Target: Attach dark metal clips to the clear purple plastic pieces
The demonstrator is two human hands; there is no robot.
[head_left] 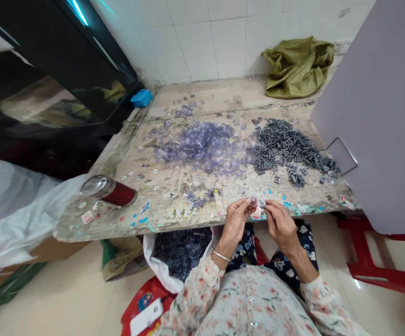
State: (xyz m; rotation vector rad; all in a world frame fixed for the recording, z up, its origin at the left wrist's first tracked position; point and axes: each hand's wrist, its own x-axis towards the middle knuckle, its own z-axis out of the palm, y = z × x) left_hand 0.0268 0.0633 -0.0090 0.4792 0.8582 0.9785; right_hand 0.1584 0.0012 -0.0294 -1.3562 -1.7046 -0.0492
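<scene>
Over the table's front edge, my left hand (236, 218) pinches a small clear plastic piece (253, 202), purplish in tint. My right hand (282, 224) is closed on a small dark grey plastic piece (261, 204), held close beside the clear one; whether the two touch I cannot tell. Beyond my hands lies a spread heap of clear purplish plastic pieces (202, 142). To its right is a heap of dark grey plastic pieces (286, 142). A small cluster of joined-looking pieces (195, 199) sits left of my left hand.
A red flask (118, 192) lies or leans at the table's left. Below the edge, a white sack (149, 242) holds many dark pieces. An olive cloth bag (296, 70) is at the back right, a grey panel (377, 116) at the right, and a white phone-like device (146, 318) lower left.
</scene>
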